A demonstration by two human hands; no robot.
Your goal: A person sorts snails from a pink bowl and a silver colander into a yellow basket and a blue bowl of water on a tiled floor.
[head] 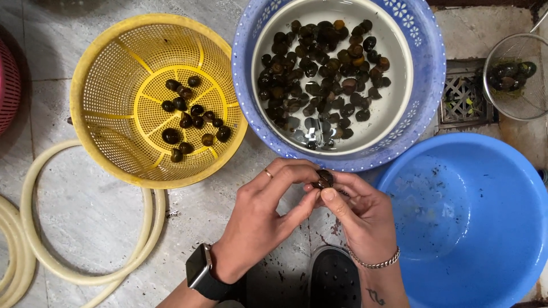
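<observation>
Stone floor [103, 222] beneath you bears a yellow colander [157, 100] and basins, while your left hand [260, 219] and right hand [359, 214] together pinch one dark snail [325, 178].

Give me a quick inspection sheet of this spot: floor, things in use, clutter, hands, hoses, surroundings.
Surface: stone floor, wet, dark specks.
Job's things: snail held by both hands; more snails in white bowl inside patterned basin; a few in yellow colander.
Clutter: blue basin, wire sieve.
Hands: left hand and right hand pinch the snail.
Cables: pale hose coiled.
Surroundings: floor drain, black shoe.
</observation>
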